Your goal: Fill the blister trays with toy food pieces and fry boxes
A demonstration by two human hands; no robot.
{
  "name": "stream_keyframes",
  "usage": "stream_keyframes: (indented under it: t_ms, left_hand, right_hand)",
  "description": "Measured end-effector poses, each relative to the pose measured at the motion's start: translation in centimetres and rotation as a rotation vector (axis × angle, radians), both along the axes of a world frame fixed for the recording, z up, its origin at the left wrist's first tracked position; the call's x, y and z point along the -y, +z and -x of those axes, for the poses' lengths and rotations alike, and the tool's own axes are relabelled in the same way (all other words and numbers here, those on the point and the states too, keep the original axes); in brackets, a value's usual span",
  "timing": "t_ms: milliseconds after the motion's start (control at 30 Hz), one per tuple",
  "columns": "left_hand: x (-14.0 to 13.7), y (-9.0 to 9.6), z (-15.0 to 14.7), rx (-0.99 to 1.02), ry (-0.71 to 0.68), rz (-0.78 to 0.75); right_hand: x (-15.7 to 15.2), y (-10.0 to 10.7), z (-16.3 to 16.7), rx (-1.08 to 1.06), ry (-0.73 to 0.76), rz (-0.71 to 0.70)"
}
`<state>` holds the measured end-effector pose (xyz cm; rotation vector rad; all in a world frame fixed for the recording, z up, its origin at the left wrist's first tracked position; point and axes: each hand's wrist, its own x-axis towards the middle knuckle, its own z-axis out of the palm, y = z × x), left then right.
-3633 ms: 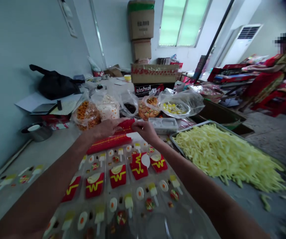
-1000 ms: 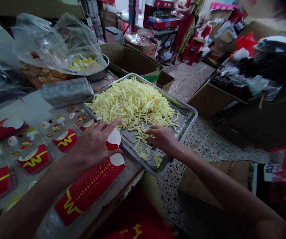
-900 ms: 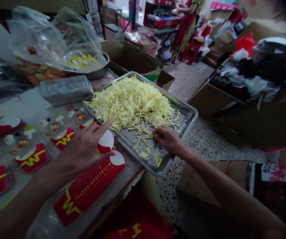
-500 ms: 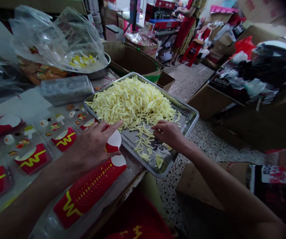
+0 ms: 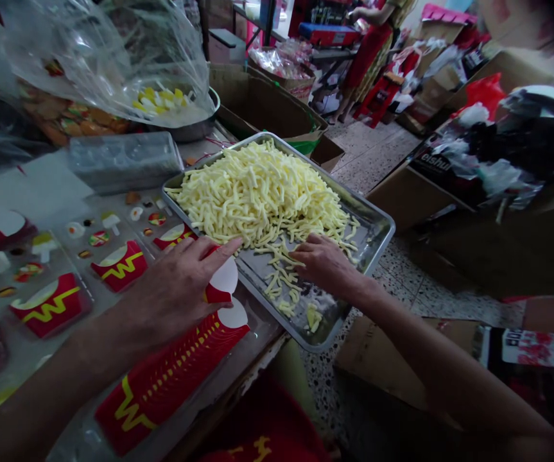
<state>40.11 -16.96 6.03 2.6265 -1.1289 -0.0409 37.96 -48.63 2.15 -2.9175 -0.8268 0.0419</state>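
Observation:
My left hand (image 5: pixel 173 279) grips one red fry carton (image 5: pixel 225 278) with a white inner face, thumb below and fingers above, beside the metal tray (image 5: pixel 286 332). A large heap of pale yellow fry sticks (image 5: pixel 262 186) fills the tray's far part. Over the near part, my right hand (image 5: pixel 327 264) is closed, its fingertips down among loose sticks; its palm hides part of what they pinch. Below my left hand lies a long nested stack of red cartons (image 5: pixel 175 372) with yellow zigzag marks.
Clear plastic packs with red cartons (image 5: pixel 48 305) and small food-shaped pieces cover the table's left. Behind them stand a clear plastic block (image 5: pixel 125 160) and a bagged bowl (image 5: pixel 187 131). Cardboard boxes (image 5: pixel 277 109) surround the table; a person in a red apron (image 5: pixel 368 54) stands at the back.
The view has shifted slightly. My right hand's fingers have curled further into the loose sticks, while my left hand keeps the carton at the tray's edge.

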Motion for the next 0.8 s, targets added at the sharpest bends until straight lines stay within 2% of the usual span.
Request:
stream_keyframes:
  t_ms: [100, 233, 367, 433, 533, 667, 800]
  left_hand:
    - [0.6, 0.3, 0.0, 0.002, -0.019, 0.005]
    - [1.9, 0.6, 0.3, -0.017, -0.018, 0.016]
    - [2.5, 0.6, 0.3, -0.068, -0.01, -0.012]
    - [2.4, 0.5, 0.1, -0.074, 0.011, -0.041]
    - [2.6, 0.8, -0.1, -0.071, 0.042, -0.069]
    - [3.2, 1.2, -0.3, -0.074, 0.035, -0.076]
    - [3.7, 1.0, -0.8, -0.056, 0.062, -0.109]
  right_hand:
    - [-0.4, -1.4, 0.0, 0.017, -0.034, -0.049]
    - [-0.3, -2.8, 0.1, 0.077, -0.107, -0.189]
    - [0.6, -1.4, -0.2, 0.162, -0.165, -0.331]
    - [1.0, -0.2, -0.9, 0.188, -0.141, -0.292]
    - [1.1, 0.6, -2.4, 0.153, -0.034, -0.136]
    - [0.7, -0.6, -3.5, 0.095, 0.086, 0.005]
    - [0.8, -2.4, -3.4, 0.132, 0.053, -0.027]
